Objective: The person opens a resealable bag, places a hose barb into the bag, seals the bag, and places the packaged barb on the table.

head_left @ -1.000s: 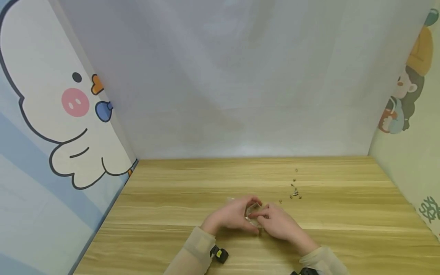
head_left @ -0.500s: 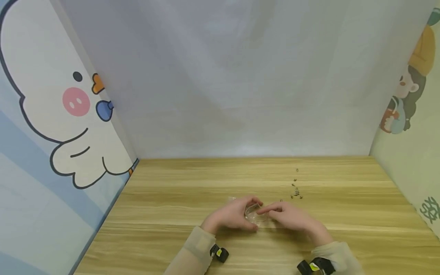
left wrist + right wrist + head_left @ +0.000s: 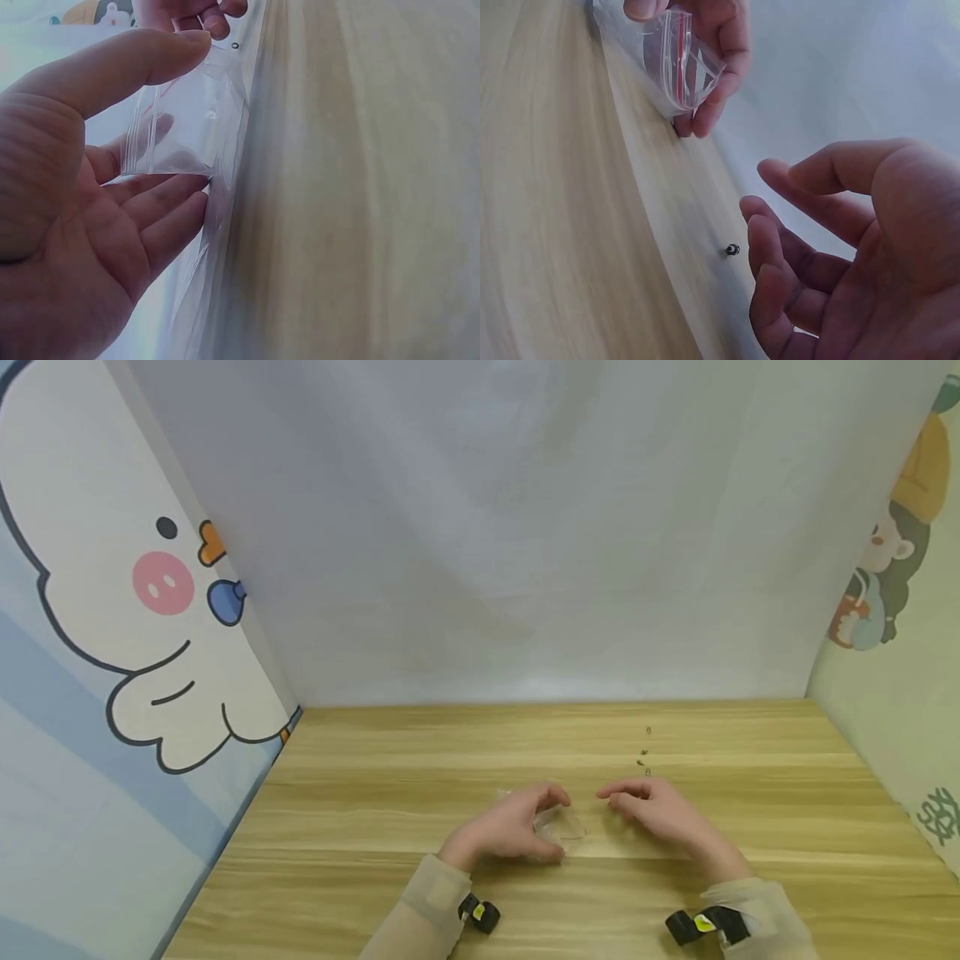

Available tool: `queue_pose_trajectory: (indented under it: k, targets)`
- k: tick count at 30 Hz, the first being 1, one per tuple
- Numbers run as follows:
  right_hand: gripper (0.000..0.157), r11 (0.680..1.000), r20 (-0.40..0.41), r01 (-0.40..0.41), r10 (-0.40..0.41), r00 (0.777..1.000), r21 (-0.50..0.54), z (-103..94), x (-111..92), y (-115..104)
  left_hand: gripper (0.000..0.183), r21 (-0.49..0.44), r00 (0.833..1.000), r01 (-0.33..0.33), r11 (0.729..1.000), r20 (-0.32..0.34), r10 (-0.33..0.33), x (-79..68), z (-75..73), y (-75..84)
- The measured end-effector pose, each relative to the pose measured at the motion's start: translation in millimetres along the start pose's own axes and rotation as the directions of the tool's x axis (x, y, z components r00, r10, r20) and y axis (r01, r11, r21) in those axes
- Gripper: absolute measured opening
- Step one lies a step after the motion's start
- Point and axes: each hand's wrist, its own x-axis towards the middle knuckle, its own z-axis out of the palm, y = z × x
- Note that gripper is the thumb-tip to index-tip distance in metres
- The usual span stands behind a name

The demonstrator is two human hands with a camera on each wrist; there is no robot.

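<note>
relative to the preceding head frame, the right hand (image 3: 656,810) is displaced rightward, away from the mouth of the clear plastic bag (image 3: 561,828); the left hand (image 3: 506,828) maintains its position. the left hand grips the bag between thumb and curved fingers, presumably to steady it and to keep the mouth, marked by a red strip (image 3: 680,64), turned toward the right hand. the right hand holds nothing visible; its fingers are loosely bent, with thumb and forefinger close together. a small metal part (image 3: 733,250) rests on the tabletop (image 3: 375,877) just beside the right fingertips, not touching. further metal parts (image 3: 643,752) lie beyond the right hand. the bag is to its left, apart.
</note>
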Motion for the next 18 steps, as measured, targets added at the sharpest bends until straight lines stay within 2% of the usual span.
queue_pose_trajectory:
  k: [5,9,14,18]
  targets:
    - [0.028,0.999,-0.03,-0.041,0.04,0.999,-0.015,-4.8,-1,2,0.064,0.089,0.999,-0.023,0.996,-0.034,0.026,1.6,-0.9,0.4]
    - [0.029,0.996,-0.062,-0.08,0.078,0.995,-0.029,-8.0,-1,5,0.065,0.098,0.999,-0.03,0.995,-0.039,0.034,1.4,-1.1,0.1]
    - [0.03,0.995,-0.075,-0.101,0.099,0.992,-0.013,-10.0,-2,10,0.071,0.091,0.999,-0.01,0.996,-0.043,0.014,1.7,0.4,-2.0]
    - [0.029,0.998,-0.077,-0.055,0.052,0.996,-0.03,-11.5,-1,13,0.071,0.077,0.999,-0.003,0.997,-0.047,0.006,2.6,1.0,-4.1]
